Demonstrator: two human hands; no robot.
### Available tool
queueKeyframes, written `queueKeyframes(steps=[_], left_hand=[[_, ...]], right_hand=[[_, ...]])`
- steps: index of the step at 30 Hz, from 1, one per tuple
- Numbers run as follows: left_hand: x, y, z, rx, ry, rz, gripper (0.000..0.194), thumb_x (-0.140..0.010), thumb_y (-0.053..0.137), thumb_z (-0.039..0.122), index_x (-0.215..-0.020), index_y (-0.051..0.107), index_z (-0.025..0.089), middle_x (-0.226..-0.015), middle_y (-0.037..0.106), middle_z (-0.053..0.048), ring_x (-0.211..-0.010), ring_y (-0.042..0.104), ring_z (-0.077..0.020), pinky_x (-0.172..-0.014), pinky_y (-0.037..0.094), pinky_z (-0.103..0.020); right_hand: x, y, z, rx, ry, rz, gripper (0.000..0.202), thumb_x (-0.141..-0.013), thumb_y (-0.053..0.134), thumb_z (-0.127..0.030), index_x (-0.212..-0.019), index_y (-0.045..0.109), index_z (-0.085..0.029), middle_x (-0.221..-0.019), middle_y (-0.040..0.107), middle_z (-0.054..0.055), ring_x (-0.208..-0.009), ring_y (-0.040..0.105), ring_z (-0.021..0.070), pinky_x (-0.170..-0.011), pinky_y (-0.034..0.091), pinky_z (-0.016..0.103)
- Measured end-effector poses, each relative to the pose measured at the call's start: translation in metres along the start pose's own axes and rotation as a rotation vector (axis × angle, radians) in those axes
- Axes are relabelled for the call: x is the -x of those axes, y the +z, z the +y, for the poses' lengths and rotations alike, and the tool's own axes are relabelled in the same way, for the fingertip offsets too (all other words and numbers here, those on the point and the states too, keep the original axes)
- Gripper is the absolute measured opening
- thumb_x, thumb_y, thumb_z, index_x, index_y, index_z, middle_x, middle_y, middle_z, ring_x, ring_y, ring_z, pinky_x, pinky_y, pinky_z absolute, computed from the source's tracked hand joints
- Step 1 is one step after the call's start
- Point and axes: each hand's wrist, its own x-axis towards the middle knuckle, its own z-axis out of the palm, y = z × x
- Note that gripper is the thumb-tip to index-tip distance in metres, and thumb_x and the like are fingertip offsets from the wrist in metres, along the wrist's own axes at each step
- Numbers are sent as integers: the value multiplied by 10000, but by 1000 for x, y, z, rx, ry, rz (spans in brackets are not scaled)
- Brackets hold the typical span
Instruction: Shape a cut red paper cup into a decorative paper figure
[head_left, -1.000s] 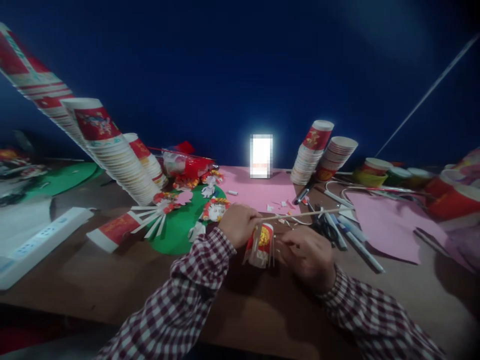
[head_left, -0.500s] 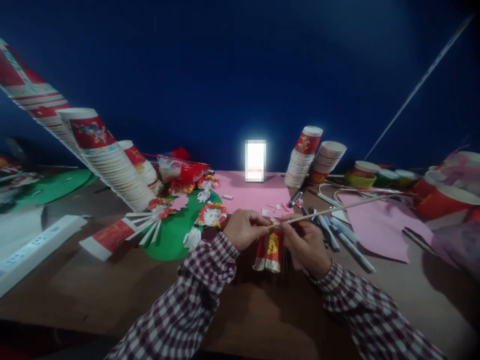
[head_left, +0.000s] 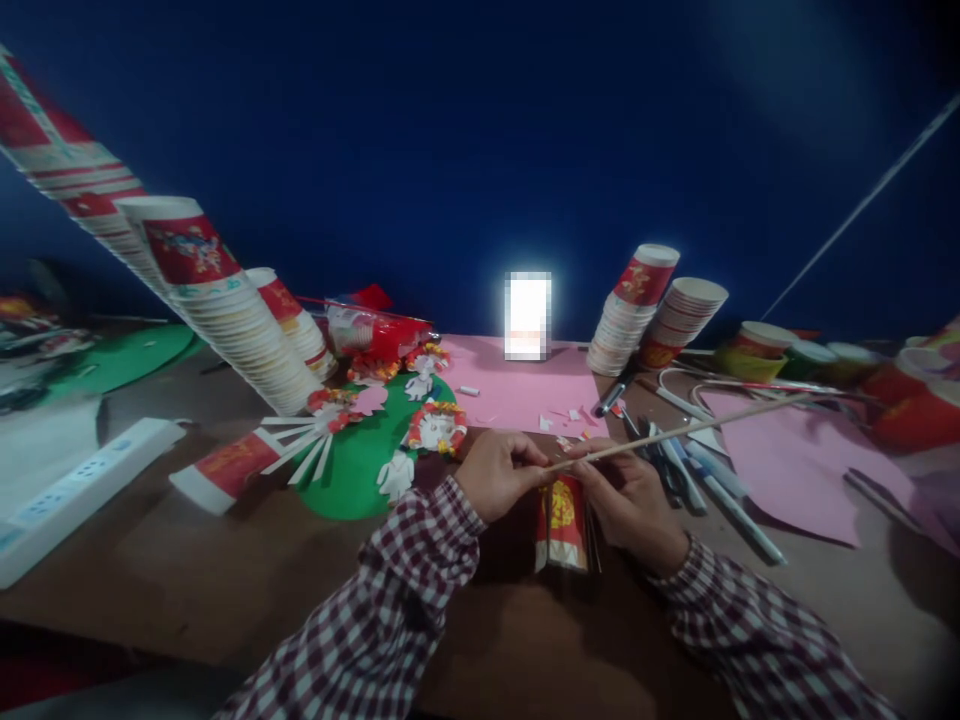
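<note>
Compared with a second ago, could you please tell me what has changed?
The right hand has come up and taken hold of the thin stick, which the left hand still grips and which now reaches farther right. The power strip and cup stacks stayed put.

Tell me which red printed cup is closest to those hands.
The gold-emblem cup, just beneath the thin stick in the left hand and right hand; the cup stacks stand farther off, the loose cup lies well left.

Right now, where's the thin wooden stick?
Head view, right of centre: the thin wooden stick is held by the left hand and right hand near its left end, its free end slanting up over the right-hand pink sheet.
</note>
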Motion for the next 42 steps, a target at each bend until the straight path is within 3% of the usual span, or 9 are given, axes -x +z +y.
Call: queueKeyframes(steps=[9,13,21,33,38,42], left_hand=[[2,1,6,-253,224,-2,196,-760,521,277,-727,669,152,-707,638,-27,-720,554,-133,-675,398,-243],[2,2,6,-254,146,0,192,-733,544,296,-716,673,155,-696,648,-27,-680,568,-136,-633,407,-242],[2,0,1,8,-56,-67,266,-633,634,337,-733,646,90,-657,655,-62,-595,581,-138,-539,436,-218],[3,3,3,-20,4,-50,202,-641,632,310,-641,627,107,-610,631,-35,-564,558,-116,-515,411,-200],[1,6,4,-123,107,-35,190,-721,554,291,-744,659,135,-735,656,-39,-681,580,-135,-636,442,-230],[-2,9,1,-54,183,-26,278,-802,457,318,-950,641,173,-942,657,-45,-874,575,-147,-811,424,-268]], right_hand=[[-2,-1,-2,-3,36,35,159,-757,559,-334,-794,550,-180,-700,556,3,-626,525,122,-552,437,236],[-2,0,1,-5,20,35,157,-751,565,-329,-806,563,-181,-722,578,12,-654,541,133,-578,453,251],[1,0,4,39,-21,6,179,-749,569,-308,-875,572,-182,-801,604,29,-710,561,146,-632,470,271],[2,1,-3,21,-9,-24,181,-757,560,-303,-898,545,-191,-763,580,13,-672,552,127,-585,462,240],[-1,0,2,-14,31,36,179,-759,559,-320,-878,543,-188,-764,583,15,-679,549,129,-605,463,251],[-3,-1,5,-66,75,70,187,-752,567,-336,-860,547,-185,-776,588,20,-706,553,135,-633,465,259]])
